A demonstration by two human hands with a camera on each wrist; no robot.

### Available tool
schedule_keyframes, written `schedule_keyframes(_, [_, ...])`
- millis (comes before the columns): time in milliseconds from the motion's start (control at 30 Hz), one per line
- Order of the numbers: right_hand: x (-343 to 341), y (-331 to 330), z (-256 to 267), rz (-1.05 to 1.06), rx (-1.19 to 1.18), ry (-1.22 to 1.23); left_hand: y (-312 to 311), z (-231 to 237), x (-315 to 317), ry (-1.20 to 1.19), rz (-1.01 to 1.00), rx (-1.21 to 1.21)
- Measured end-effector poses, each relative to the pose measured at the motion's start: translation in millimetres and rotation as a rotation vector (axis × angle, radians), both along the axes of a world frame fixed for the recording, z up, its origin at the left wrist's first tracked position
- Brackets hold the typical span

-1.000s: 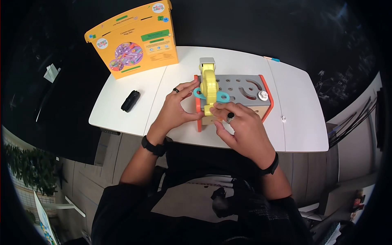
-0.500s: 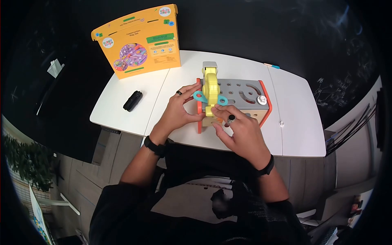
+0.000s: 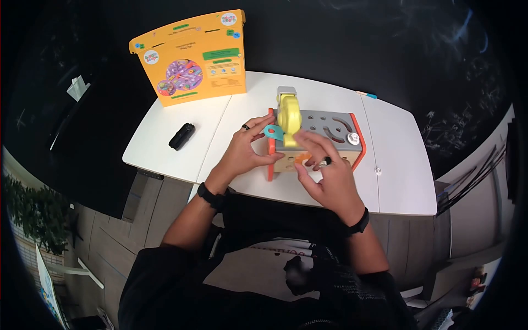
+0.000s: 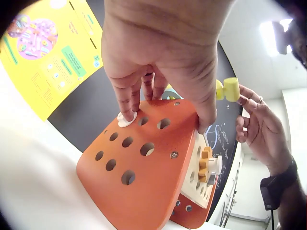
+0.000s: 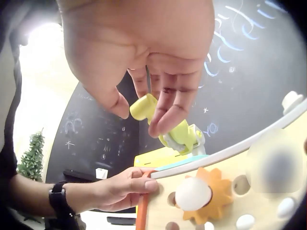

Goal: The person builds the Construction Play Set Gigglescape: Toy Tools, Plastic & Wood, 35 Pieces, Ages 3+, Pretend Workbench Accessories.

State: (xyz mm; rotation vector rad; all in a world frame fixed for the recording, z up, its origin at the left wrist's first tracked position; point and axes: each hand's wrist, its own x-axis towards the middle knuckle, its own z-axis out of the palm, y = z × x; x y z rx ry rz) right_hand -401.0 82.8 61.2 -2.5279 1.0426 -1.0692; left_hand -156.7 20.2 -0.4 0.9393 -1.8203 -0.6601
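A toy workbench [image 3: 344, 146] with a grey top and orange-red end panels stands on the table. My left hand [image 3: 240, 152] grips its left end, thumb at the front edge, a fingertip on a white nut [image 4: 126, 120] on the outer face. On top stands a yellow toy tool [image 3: 290, 113] with a grey far end, over a teal strip [image 3: 272, 132] whose right part is hidden. My right hand [image 3: 334, 179] has loosely extended fingers right at the tool's near end, thumb apart. An orange gear [image 5: 219, 191] with a white bolt head [image 5: 193, 194] sits on the front panel.
A yellow box [image 3: 220, 41] stands at the back left, with a black case [image 3: 182, 136] in front of it. A marker [image 3: 367, 95] lies at the far edge. To the right of the workbench is a small white piece [image 3: 378, 171].
The yellow tool has turned, now showing more of its side and covering the strip's right part. My right fingers have loosened from its near end and shifted right. The left hand keeps its grip.
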Motion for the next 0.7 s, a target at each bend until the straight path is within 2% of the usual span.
schedule_keyframes(67, [0.9, -0.7, 6.5, -0.045, -0.028, -0.157, 0.8, 0.0, 1.4, -0.004, 0.002, 0.038])
schedule_keyframes(100, [-0.6, -4.0, 6.9, -0.029, -0.031, -0.158, 1.2, 1.3, 2.1, -0.004, 0.018, 0.034])
schedule_keyframes(167, [-10.1, -14.5, 5.0, -0.186, -0.088, -0.077, 2.2, 4.2, 4.1, 0.012, -0.024, 0.091])
schedule_keyframes(233, [-21.3, -23.8, -2.1, -0.184, -0.006, -0.030, 2.8, 8.2, 14.0, -0.020, -0.046, 0.089])
schedule_keyframes(300, [-31.7, -31.0, -16.1, -0.259, 0.165, 0.230, 4.4, 10.4, 25.1, -0.096, -0.037, 0.037])
schedule_keyframes(333, [-37.1, -36.7, -27.8, -0.189, 0.018, 0.275, 5.3, 12.8, 35.9, -0.073, -0.012, 0.114])
schedule_keyframes(367, [-34.4, -35.7, -28.9, -0.185, 0.023, 0.268, 2.0, 8.3, 49.4, -0.084, 0.132, 0.033])
schedule_keyframes(433, [-30.0, -31.6, -30.5, -0.240, -0.023, 0.247, -3.0, 8.4, 88.2, -0.154, 0.462, 0.035])
schedule_keyframes(500, [-32.7, -33.5, -34.2, -0.231, -0.026, 0.250, -3.3, 4.0, 131.2, -0.342, 0.809, 0.077])
schedule_keyframes(567, [-36.7, -35.4, -35.9, -0.223, -0.033, 0.251, -9.9, -35.2, 191.9, -0.713, 0.968, 0.082])
schedule_keyframes(600, [-38.3, -36.1, -35.2, -0.211, -0.024, 0.265, -9.3, -39.9, 207.8, -0.720, 0.968, 0.076])
schedule_keyframes(667, [-38.8, -35.5, -32.9, -0.204, -0.018, 0.273, -7.4, -45.3, 227.5, -0.741, 0.886, 0.375])
schedule_keyframes(700, [-38.8, -35.0, -31.1, -0.200, -0.009, 0.274, -8.3, -50.7, 233.5, -0.745, 0.886, 0.366])
